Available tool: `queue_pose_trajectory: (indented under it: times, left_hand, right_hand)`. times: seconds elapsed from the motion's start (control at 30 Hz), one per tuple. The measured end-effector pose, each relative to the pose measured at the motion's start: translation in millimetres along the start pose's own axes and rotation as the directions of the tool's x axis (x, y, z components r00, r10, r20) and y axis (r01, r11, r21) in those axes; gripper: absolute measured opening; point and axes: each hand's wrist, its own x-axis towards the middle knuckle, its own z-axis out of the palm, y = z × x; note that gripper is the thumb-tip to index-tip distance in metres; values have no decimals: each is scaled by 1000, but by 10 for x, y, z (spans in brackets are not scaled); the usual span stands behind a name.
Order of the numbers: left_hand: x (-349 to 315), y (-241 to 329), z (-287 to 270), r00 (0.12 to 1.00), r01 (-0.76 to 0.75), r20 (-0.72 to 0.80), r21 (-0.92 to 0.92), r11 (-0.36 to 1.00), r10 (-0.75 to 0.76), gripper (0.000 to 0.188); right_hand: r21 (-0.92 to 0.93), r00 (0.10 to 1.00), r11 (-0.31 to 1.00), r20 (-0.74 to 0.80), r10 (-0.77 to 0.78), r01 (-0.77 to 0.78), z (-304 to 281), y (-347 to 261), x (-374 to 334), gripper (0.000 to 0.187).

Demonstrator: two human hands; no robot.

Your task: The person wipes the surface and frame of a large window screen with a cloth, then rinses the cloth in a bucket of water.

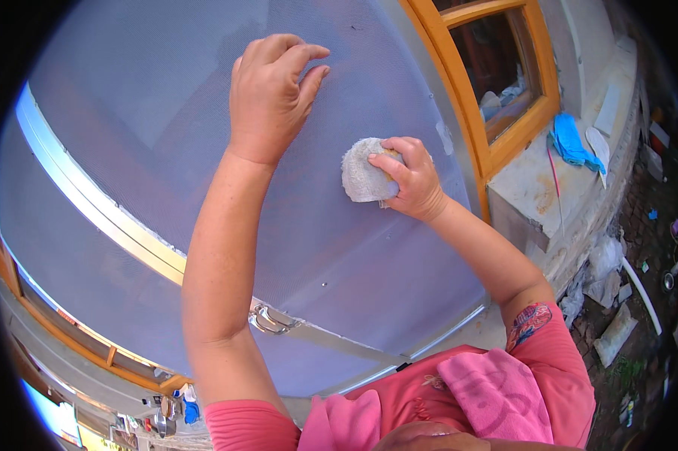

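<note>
Apparently to leave most of its surface free against the mesh panel [316,225], the right hand [414,179] holds the off-white pad [363,176] by its right side, thumb and fingers closed on it, nearer the panel's right edge than its left. The left hand [273,98], half-curled with thumb and forefinger apart, appears empty; whether it braces on the mesh cannot be told. A blue glove-like item [572,141] lies on the concrete ledge [520,184], away from both hands.

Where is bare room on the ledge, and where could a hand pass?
The ledge is bare between the orange window frame and thin red stick, crowded around the blue item. Over the screen, a hand could perhaps pass between left hand and whitish cloth in right hand.
</note>
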Motion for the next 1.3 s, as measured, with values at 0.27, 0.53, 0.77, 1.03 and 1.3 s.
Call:
queue_pose_trajectory:
  times: [0.27, 0.53, 0.77, 1.03, 1.3]
  left_hand:
    - [832, -164, 583, 945, -198, 289, 131, 971, 154, 6]
    - [1003, -216, 677, 888, -342, 406, 266, 901, 218, 10]
    - [1031, -189, 642, 860, -379, 464, 305, 873, 211, 13]
    - [1005, -257, 582, 872, -386, 422, 280, 879, 249, 10]
    - [1182, 323, 457, 959, 281, 173, -486, 828, -223, 14]
  right_hand:
    - [93, 1000, 996, 23, 1, -3, -21, 41, 5, 72]
    - [141, 1000, 990, -12, -19, 21, 9, 145, -31, 64]
    - [151, 999, 988, -33, -27, 31, 8, 157, -20, 65]
    - [159, 1000, 987, -21, -21, 24, -3, 139, -19, 66]
    - [126, 1000, 992, 12, -5, 4, 16, 88, -24, 69]
